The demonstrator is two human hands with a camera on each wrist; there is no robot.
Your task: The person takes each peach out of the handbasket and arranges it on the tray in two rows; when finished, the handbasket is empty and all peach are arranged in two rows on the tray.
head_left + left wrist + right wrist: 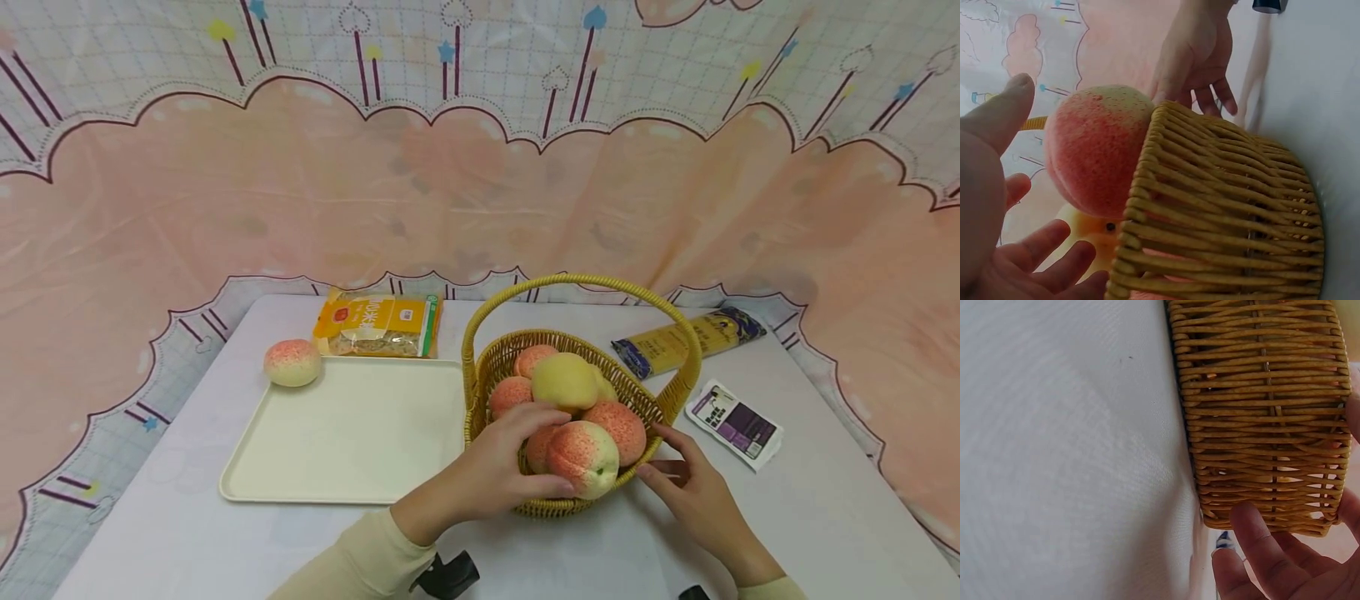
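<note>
A yellow wicker basket with a tall arched handle holds several red-and-cream peaches and a yellow fruit. My left hand reaches over its left front rim, fingers and thumb spread about the front peach. In the left wrist view, a gap shows between those fingers and the peach. At the basket's right front side is my right hand, its thumb and forefinger by the rim. The right wrist view shows its loosely extended fingers against the woven side.
Left of the basket lies a cream tray, with another peach at its back left corner. An orange food packet lies behind the tray. To the right are a long yellow-and-blue packet and a white-and-purple sachet.
</note>
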